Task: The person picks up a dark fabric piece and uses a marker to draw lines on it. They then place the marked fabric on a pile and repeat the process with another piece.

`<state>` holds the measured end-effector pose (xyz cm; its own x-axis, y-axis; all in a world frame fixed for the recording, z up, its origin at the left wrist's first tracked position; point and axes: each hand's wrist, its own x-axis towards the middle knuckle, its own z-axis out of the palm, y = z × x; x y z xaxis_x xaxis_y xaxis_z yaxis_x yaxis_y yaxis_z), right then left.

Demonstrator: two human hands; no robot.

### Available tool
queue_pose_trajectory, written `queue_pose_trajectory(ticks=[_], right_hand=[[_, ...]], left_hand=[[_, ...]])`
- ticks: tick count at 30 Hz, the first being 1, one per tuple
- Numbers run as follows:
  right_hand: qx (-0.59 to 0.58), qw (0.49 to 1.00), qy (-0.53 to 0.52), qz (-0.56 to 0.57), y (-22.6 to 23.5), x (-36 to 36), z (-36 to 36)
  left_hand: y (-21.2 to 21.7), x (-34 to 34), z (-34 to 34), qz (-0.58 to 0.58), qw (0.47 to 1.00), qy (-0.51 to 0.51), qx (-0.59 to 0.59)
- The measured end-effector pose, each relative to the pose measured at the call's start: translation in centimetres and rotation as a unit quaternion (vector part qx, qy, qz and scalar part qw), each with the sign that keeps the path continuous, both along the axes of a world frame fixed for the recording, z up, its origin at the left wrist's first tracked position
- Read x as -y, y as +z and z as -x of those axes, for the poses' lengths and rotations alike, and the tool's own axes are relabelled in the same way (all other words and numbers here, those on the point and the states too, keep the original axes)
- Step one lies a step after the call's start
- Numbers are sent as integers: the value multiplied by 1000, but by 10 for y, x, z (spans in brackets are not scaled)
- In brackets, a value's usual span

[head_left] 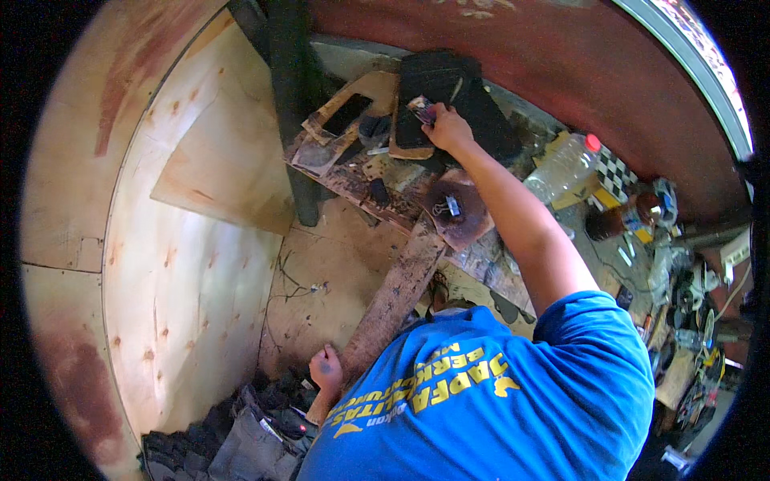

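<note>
Head view: dark scraps [180, 453] heap down low, and a black sheet [429, 70] lies up top. Near a wooden plank [395, 290], the left hand [325, 369] looks curled up, fingers together. Fingers of the right hand [449, 128] pinch a small packet [419, 108] over the sheet. It seems picked up; how much is left, I can't tell.

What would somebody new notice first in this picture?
Probably the bright blue shirt with yellow print, filling much of the bottom. Next, perhaps, the right hand, at a black slab near the top, holding a small object too unclear to name. Then maybe the clear red-capped bottle on the right.
</note>
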<state>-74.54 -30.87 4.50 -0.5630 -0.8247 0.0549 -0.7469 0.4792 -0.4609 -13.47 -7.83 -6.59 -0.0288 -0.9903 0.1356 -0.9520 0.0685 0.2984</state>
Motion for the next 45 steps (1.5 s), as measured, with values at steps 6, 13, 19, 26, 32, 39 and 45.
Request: queue_pose_trajectory(ticks=[6,13,19,26,32,39,45], right_hand=[[-31,998,33,-42,-6,29,22],[-13,988,-146,42,-7,-59,54],[-38,985,-164,36,-15,-93,40],[750,637,-157,83,-25,-59,-39],[778,512,-289,221,-40,-7,-54],[627,637,-328,306,-35,5,-42],[568,664,-231,428,15,-9,-18]], left_hand=[[0,5,0,-139,985,73,-66],[3,14,2,-202,972,109,-44],[6,15,5,-188,977,91,-30],[11,17,8,-146,987,57,36],[6,15,4,-137,987,86,4],[3,14,2,-152,984,75,-46],[3,19,4,-152,979,110,-81]])
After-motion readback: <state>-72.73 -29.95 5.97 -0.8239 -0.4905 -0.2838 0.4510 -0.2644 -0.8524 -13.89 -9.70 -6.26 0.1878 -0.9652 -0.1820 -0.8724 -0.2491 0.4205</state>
